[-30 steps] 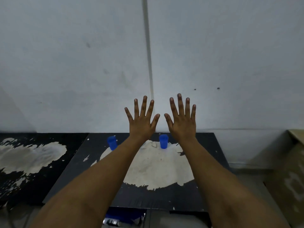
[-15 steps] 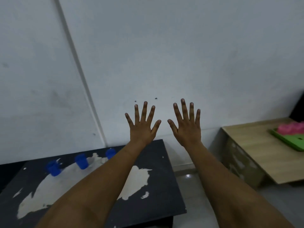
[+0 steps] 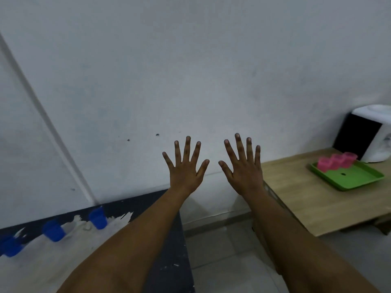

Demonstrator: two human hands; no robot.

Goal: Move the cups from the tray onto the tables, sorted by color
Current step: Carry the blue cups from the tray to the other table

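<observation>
Both arms stretch out in front of me with fingers spread wide. My left hand (image 3: pixel 186 168) and my right hand (image 3: pixel 243 168) hold nothing and hang in the air before the white wall. Three blue cups (image 3: pixel 97 217) (image 3: pixel 53 230) (image 3: pixel 10 246) stand on the worn black table (image 3: pixel 169 261) at the lower left. At the right, a green tray (image 3: pixel 355 178) lies on a wooden table (image 3: pixel 306 199), with three pink cups (image 3: pixel 336 162) at its far edge.
A white and black appliance (image 3: pixel 372 136) stands behind the tray at the far right. A strip of grey tiled floor (image 3: pixel 222 246) separates the black table from the wooden one. A thin pipe (image 3: pixel 48 127) runs down the wall at the left.
The view has swung to the right: the black table and blue cups slid to the lower left, and the wooden table with the tray and pink cups came further into sight. Both hands stay spread.
</observation>
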